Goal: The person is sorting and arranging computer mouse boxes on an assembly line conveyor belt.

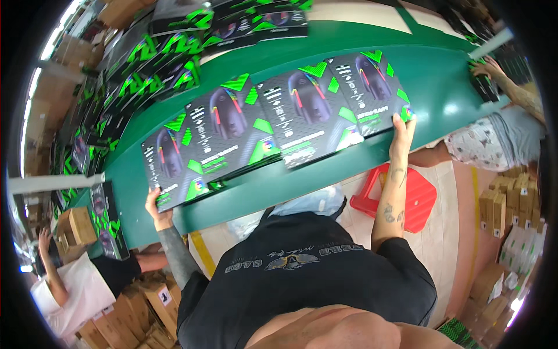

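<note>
Several black-and-green computer mouse boxes stand side by side in a slanting row in front of me, each printed with a dark mouse. My left hand (158,208) grips the near lower corner of the leftmost mouse box (170,163). At the other end, my right hand (402,131) is closed on the near corner of the rightmost mouse box (372,84). Between them are two more, a left-middle mouse box (224,119) and a right-middle mouse box (305,104), pressed in the row. My fingers behind the boxes are partly hidden.
Beneath the boxes runs a green table (261,200). Stacked mouse boxes (145,52) crowd its far left, and more boxes (107,221) lie at its left end. A red stool (418,203) stands below the right side. Co-workers (500,136) are at both ends; cartons (128,314) line the floor.
</note>
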Available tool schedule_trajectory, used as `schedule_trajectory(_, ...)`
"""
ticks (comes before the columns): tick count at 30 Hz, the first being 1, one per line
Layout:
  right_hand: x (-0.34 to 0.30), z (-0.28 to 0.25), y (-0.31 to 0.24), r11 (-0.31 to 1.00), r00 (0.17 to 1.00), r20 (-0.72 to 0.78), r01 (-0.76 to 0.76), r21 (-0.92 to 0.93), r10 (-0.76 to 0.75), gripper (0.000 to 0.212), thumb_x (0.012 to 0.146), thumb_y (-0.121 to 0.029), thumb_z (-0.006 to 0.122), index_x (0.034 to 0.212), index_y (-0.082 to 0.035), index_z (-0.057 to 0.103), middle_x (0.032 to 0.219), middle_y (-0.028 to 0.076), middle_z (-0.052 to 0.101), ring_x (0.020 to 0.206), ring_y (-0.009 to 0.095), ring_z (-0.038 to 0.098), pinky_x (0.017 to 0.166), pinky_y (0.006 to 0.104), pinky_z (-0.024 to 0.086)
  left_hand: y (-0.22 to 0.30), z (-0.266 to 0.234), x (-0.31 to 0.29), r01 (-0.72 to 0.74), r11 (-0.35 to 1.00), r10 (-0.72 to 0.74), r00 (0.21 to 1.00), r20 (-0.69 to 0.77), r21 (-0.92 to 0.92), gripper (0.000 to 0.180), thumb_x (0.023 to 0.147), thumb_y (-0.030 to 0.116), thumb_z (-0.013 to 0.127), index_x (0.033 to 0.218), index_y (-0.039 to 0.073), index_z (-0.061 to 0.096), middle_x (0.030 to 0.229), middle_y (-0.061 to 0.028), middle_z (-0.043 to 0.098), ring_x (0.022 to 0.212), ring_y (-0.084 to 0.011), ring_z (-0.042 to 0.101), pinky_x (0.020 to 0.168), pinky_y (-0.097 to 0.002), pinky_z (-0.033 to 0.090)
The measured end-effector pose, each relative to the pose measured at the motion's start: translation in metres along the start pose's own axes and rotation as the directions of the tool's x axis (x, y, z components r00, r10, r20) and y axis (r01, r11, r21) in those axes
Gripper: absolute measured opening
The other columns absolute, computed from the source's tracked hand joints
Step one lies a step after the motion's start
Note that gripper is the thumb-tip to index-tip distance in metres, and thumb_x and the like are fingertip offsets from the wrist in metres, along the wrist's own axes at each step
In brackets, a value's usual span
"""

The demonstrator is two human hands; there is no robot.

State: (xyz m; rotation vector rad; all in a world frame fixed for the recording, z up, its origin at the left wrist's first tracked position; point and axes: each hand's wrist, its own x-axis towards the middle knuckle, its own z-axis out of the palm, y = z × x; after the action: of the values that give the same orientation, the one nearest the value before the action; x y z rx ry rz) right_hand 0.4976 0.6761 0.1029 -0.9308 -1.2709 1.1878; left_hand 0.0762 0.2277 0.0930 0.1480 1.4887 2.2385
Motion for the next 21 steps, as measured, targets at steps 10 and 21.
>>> schedule_trajectory(10, -0.017, -0.003, -0.057, 0.926, 0.894, 0.422, 0.021, -0.376, 0.151, 0.03, 0.082, -0.01, 0.058, 0.109, 0.001, 0.048, 0.105, 0.01, 0.054, 0.101, 0.017, 0.051, 0.089, 0.0312, 0.04, 0.05, -0.1, 0.025, 0.085, 0.983, -0.09, 0.996, 0.024, 0.162, 0.038, 0.068, 0.014, 0.057, 0.103, -0.003, 0.056, 0.101, -0.0153, 0.06, 0.092, -0.0235, 0.058, 0.086, -0.0346, 0.044)
schedule_trajectory(21, 0.068, 0.108, -0.067, 0.616, 0.534, 0.844, 0.651, -0.443, 0.043, 0.041, 0.084, -0.035, 0.056, 0.11, -0.003, 0.053, 0.104, 0.012, 0.059, 0.097, 0.024, 0.056, 0.093, 0.0354, 0.038, 0.121, 0.133, -0.077, -0.398, -0.532, 0.194, 0.802, 0.565, 0.747, 0.061, 0.075, 0.021, 0.066, 0.13, 0.009, 0.041, 0.137, -0.0165, 0.035, 0.127, -0.0358, 0.03, 0.103, -0.0453, 0.027)
